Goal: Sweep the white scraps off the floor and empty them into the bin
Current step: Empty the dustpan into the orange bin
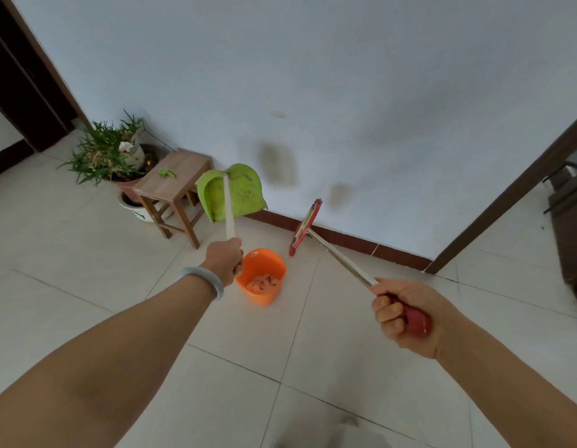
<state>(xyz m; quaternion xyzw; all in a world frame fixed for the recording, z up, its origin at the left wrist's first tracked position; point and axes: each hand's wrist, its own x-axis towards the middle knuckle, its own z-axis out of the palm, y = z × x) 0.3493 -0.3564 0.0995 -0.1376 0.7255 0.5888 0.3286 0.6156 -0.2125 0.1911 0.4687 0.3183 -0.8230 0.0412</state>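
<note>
My left hand point(225, 260) grips the white handle of a green dustpan point(242, 193), which is raised off the floor near the wall with its inside facing me. Just right of that hand, an orange bin point(265, 263) stands on the tiled floor with pale scraps point(264, 282) inside it. My right hand point(402, 315) grips the red end of a broom's metal handle. The red broom head point(305, 228) hangs in the air close to the wall's skirting, right of the bin.
A small wooden stool point(175, 179) with a green clip on it stands left of the dustpan. Behind it sits a potted plant point(109, 153). Dark door frames close in the wall at far left and at right point(507, 202). Tiled floor point(313, 367) stretches toward me.
</note>
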